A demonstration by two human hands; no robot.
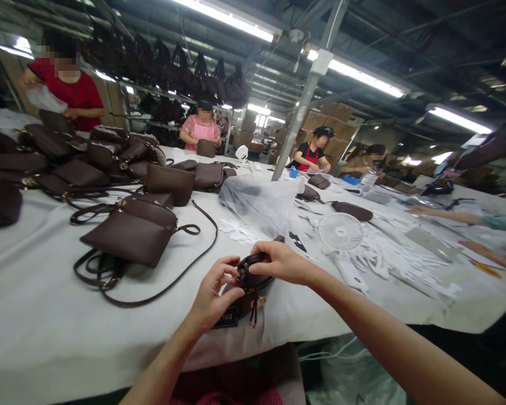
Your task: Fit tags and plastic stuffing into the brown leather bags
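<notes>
In front of me a small dark brown handbag [245, 302] lies on the white-covered table near its front edge. A gold clasp and a short tassel show on it, and a black tag [227, 318] with pale lettering hangs at its lower left. Its dark strap [249, 262] is bunched into a coil on top. My right hand [283, 262] is closed round the coil from the right, thumb on top. My left hand [214, 291] meets the coil from the left with curled fingertips, its thumb lower beside the bag. The hands hide part of the bag.
A brown shoulder bag [130, 232] with a loose strap lies left, before a heap of handbags [80, 169]. Clear plastic [257, 202], a white fan [340, 231] and white paper pieces [388, 264] lie ahead and right. Co-workers sit around the table; another person's arms [451, 216] reach in right.
</notes>
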